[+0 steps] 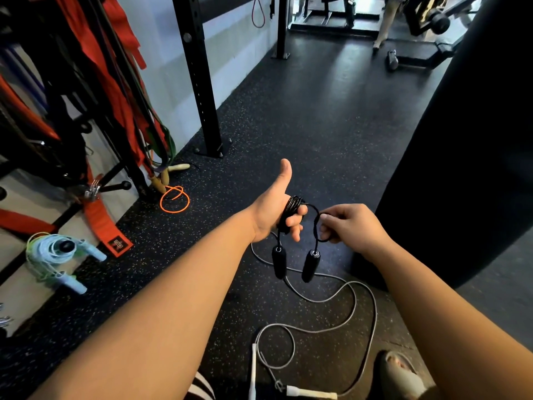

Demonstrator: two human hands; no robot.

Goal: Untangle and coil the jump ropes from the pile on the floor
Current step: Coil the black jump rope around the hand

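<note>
Bottom edge: sandalled foot (pixel 401 373) on the speckled rubber floor (pixel 317 125). Next to it the grey jump rope (pixel 355 301) lies in loose loops, uncoiled, with its white handles (pixel 311 395) nearest the camera.

Above that, both hands hold the black jump rope (pixel 292 207) in the air. Left hand (pixel 274 215): thumb up, fingers curled, cord wound in a tight coil round the fingers. Right hand (pixel 354 226): closed, pinching a short loop of the same cord just beside the coil. Both black handles (pixel 279 262) hang down side by side between the hands, clear of the floor.

Left side: light blue jump rope (pixel 54 251) bundled up, lying on the pale strip by the wall. Further out, orange jump rope (pixel 174 199) in a small loop on the floor, touching wooden handles (pixel 164 176) at the foot of the black rack post (pixel 199 82). Red and green resistance bands (pixel 115 67) hang left of the post. Big black punching bag (pixel 467 140) on the right.

Far end: another person's legs (pixel 383 24) among gym machines.
</note>
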